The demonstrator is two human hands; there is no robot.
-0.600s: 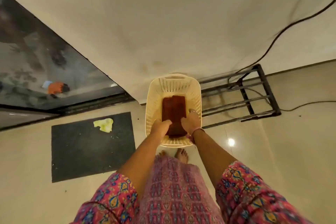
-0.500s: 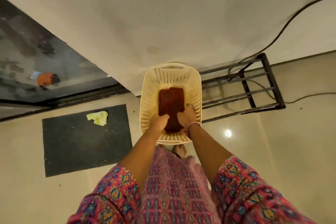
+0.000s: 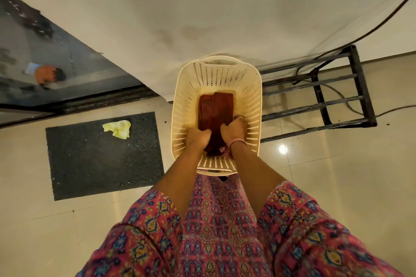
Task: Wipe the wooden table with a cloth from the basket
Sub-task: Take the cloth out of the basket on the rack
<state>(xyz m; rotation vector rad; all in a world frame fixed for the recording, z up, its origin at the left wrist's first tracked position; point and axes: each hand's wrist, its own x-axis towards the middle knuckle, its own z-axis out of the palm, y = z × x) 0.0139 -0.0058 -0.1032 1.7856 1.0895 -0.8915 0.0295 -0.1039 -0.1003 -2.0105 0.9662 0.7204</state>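
Observation:
A cream perforated plastic basket [image 3: 189, 96] stands on the tiled floor against the wall, right in front of me. Inside it lies a folded dark red cloth [image 3: 215, 110]. Both hands are down in the basket. My left hand [image 3: 198, 138] is closed on the cloth's near left edge. My right hand [image 3: 233, 131] grips its near right edge, and the middle of the cloth bunches up between them. No wooden table is in view.
A black metal rack [image 3: 319, 99] lies on the floor right of the basket, with a black cable [image 3: 360, 36] running up the wall. A dark floor mat [image 3: 101, 157] with a crumpled yellow cloth [image 3: 118, 128] lies to the left, below a dark glass door.
The camera has come closer to the basket. Both hands have closed tighter on the red cloth, which now bunches between them instead of lying flat.

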